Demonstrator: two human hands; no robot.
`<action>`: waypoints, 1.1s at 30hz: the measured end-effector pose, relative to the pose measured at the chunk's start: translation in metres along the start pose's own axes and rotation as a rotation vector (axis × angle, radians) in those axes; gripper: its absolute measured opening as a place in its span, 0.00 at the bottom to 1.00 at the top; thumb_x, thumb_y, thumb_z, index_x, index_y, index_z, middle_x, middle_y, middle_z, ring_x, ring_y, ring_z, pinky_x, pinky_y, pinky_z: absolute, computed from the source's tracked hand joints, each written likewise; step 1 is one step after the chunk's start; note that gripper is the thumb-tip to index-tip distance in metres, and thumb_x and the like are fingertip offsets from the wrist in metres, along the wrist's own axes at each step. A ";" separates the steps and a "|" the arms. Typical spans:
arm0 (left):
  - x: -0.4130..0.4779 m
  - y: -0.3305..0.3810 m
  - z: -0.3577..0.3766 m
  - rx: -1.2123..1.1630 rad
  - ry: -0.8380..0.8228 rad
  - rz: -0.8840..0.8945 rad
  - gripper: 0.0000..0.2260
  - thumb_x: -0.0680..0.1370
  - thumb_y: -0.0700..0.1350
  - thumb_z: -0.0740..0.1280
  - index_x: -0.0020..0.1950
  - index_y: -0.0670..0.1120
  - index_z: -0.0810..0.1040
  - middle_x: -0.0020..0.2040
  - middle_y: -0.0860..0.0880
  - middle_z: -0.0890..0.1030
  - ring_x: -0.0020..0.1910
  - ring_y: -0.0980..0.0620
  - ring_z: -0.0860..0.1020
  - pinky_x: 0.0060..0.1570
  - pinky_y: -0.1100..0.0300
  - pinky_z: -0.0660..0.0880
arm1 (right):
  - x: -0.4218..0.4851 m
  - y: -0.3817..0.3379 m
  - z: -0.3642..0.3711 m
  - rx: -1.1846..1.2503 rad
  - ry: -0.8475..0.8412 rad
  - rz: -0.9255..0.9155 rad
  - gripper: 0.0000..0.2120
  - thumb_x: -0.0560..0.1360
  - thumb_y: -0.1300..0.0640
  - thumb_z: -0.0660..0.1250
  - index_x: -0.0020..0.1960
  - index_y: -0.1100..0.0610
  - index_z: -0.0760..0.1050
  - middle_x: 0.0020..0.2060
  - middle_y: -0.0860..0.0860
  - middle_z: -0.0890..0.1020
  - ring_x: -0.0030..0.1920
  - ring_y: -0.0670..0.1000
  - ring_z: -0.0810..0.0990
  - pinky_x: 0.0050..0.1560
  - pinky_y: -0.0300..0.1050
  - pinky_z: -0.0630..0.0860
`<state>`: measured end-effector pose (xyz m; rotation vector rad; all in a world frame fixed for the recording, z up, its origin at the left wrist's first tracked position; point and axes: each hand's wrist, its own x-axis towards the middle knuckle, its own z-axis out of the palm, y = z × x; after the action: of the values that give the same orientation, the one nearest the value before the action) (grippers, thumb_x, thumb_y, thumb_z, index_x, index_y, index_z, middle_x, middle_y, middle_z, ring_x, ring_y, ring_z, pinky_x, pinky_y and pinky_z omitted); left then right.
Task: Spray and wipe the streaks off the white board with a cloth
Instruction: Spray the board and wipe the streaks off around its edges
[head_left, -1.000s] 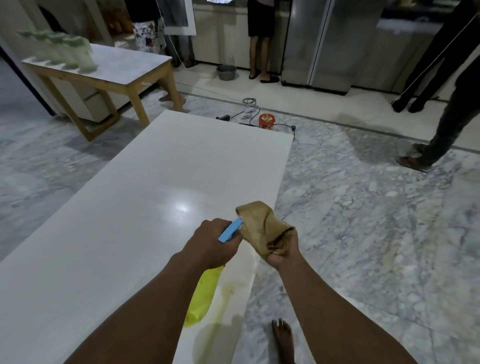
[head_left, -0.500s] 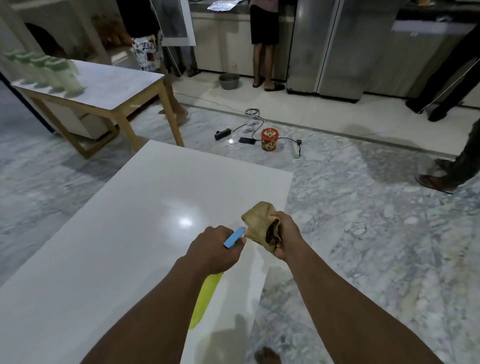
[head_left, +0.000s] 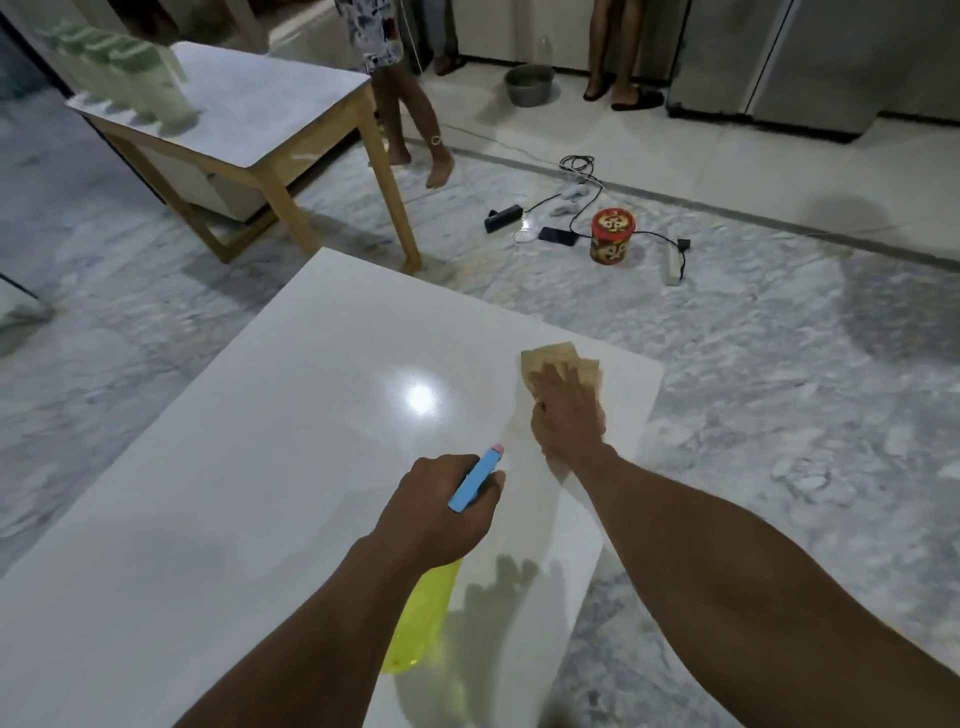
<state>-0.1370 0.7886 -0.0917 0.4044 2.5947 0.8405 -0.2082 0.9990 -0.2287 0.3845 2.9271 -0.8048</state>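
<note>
The white board (head_left: 270, 467) lies flat and fills the lower left of the head view. My right hand (head_left: 569, 410) presses flat on a tan cloth (head_left: 563, 358) near the board's far right corner. My left hand (head_left: 441, 509) grips a yellow spray bottle (head_left: 421, 618) with a blue nozzle, held over the board's right side, nozzle pointing toward the cloth. A ceiling light glares off the board near the middle. No streaks can be made out.
A wooden table (head_left: 260, 119) with pale green bottles (head_left: 130, 78) stands at the far left. A red tin (head_left: 613, 236), cables and a power strip (head_left: 672, 262) lie on the marble floor beyond the board. People's legs (head_left: 410, 119) stand at the back.
My right hand has spread the bunched cloth flat on the board and reached forward. The view has tilted down and moved closer to the board's far end. The left hand still holds the bottle.
</note>
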 end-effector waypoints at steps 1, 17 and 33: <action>0.001 -0.004 0.000 -0.001 0.001 -0.016 0.18 0.82 0.54 0.65 0.36 0.46 0.71 0.31 0.41 0.77 0.32 0.36 0.81 0.37 0.38 0.81 | -0.005 -0.001 0.011 -0.059 0.049 -0.048 0.27 0.77 0.59 0.56 0.76 0.50 0.64 0.76 0.51 0.65 0.78 0.58 0.56 0.76 0.59 0.54; -0.057 -0.034 -0.001 0.036 -0.002 -0.035 0.14 0.82 0.53 0.66 0.41 0.46 0.77 0.34 0.42 0.80 0.32 0.39 0.83 0.37 0.40 0.81 | -0.167 -0.046 0.078 0.182 -0.002 -0.349 0.33 0.71 0.69 0.64 0.73 0.49 0.67 0.70 0.52 0.74 0.74 0.55 0.67 0.73 0.63 0.62; -0.258 -0.060 0.000 0.057 -0.049 0.138 0.15 0.82 0.50 0.66 0.42 0.41 0.77 0.37 0.41 0.80 0.33 0.43 0.78 0.39 0.44 0.77 | -0.384 -0.099 0.030 2.108 -0.212 0.623 0.24 0.71 0.49 0.67 0.59 0.66 0.78 0.54 0.68 0.79 0.55 0.65 0.78 0.60 0.59 0.75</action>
<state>0.0826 0.6434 -0.0595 0.6191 2.5733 0.7924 0.1373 0.8177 -0.1502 0.9372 0.5168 -2.8267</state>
